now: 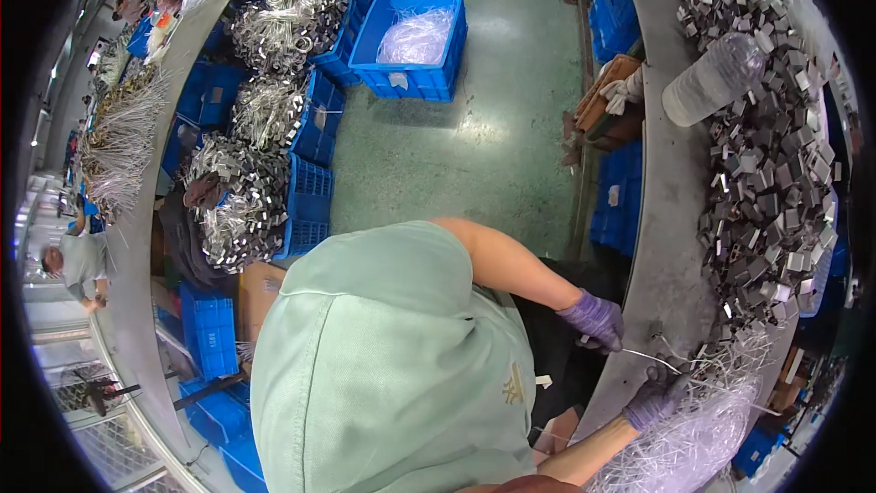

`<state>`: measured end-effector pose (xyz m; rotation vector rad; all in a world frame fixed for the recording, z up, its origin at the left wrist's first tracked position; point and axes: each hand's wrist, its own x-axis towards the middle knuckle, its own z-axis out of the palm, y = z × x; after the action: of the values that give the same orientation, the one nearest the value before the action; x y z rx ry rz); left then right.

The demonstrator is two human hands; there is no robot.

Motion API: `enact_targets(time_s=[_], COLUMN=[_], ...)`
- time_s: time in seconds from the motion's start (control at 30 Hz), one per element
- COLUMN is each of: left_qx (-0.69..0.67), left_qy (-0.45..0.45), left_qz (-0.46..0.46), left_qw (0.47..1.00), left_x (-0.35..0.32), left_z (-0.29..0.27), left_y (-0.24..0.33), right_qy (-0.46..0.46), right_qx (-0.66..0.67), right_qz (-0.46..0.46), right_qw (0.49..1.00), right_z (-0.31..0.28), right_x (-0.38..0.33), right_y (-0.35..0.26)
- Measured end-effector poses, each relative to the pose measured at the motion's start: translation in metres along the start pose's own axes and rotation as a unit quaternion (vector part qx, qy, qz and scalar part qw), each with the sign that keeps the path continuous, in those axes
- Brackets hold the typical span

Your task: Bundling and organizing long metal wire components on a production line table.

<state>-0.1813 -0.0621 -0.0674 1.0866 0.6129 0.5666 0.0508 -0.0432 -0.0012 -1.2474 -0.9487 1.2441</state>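
Observation:
In the head view both my hands wear purple knit gloves over the grey bench [671, 210] on the right. My left hand [595, 319], the upper one, is closed on a thin white cable [650, 355] near the bench edge. The cable runs in a slight curve to my right hand [652, 399]. The fingers of my right hand, dark at the tips, are closed round the cable's far end, and what else they touch is hard to make out. Beside it lies a heap of loose white cables [744, 356], partly over a clear plastic bag [689, 443].
A long pile of small dark and silvery blocks [757, 192] covers the bench's far side, with a clear plastic jug [714, 80] against it. Blue crates [310, 119] of bundled cables line the left. Another blue crate [447, 78] stands on the green floor [456, 164]. People work far left.

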Motion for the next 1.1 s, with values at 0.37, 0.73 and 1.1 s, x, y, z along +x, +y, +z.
enact_targets(time_s=[0.37, 0.73, 1.1], left_qx=[-0.061, 0.131, 0.262], left_qy=[-0.012, 0.096, 0.094], left_qz=[-0.046, 0.103, 0.229], left_qw=[0.997, 0.981, 0.933], left_x=[0.003, 0.041, 0.041], left_z=[0.004, -0.013, 0.002], left_y=[0.007, -0.028, -0.031], right_qy=[0.018, 0.018, 0.089], right_qx=[0.023, -0.118, -0.091], right_qz=[0.075, 0.067, 0.049], right_qw=[0.997, 0.991, 0.991], right_z=[0.025, 0.053, 0.042], right_x=[-0.013, 0.005, -0.014], right_y=[0.016, 0.007, -0.006])
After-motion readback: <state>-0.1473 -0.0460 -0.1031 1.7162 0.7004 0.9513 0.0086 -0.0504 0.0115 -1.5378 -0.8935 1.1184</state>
